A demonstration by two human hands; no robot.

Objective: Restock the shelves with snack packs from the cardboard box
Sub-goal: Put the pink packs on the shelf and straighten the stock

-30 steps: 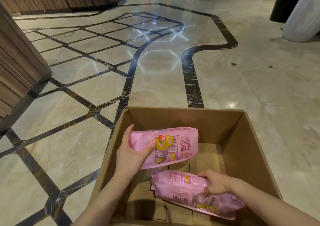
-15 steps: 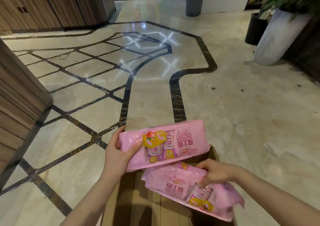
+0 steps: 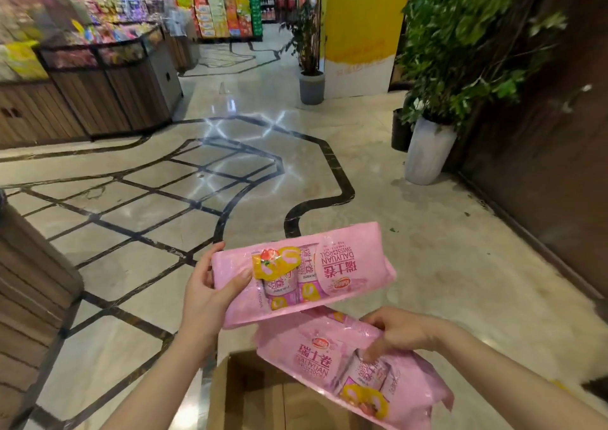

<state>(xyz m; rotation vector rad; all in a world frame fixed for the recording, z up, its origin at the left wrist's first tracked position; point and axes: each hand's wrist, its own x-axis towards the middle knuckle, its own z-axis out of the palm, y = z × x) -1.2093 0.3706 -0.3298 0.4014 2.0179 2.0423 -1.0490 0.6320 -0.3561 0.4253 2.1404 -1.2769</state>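
Observation:
My left hand [image 3: 205,293] grips the left end of a pink Swiss-roll snack pack [image 3: 329,271], held level above the floor with its print upside down. My right hand [image 3: 399,332] grips the upper edge of a second pink snack pack [image 3: 316,360], which hangs tilted just below the first. Under both packs, at the bottom of the view, is the open cardboard box [image 3: 250,393]; only its far left corner and part of its inside show. Snack shelves [image 3: 98,39] stand far off at the upper left.
A wooden display bin [image 3: 108,90] with sweets stands at the left, and a wooden stand [image 3: 29,298] is close on my left. Potted plants in a white planter [image 3: 424,153] and a grey pot [image 3: 312,87] stand right and ahead. A dark wooden wall [image 3: 543,166] runs along the right.
Both hands have lifted their packs up out of the box. My head has risen, so the shop's shelves and plants have come into view and the box has dropped to the bottom edge.

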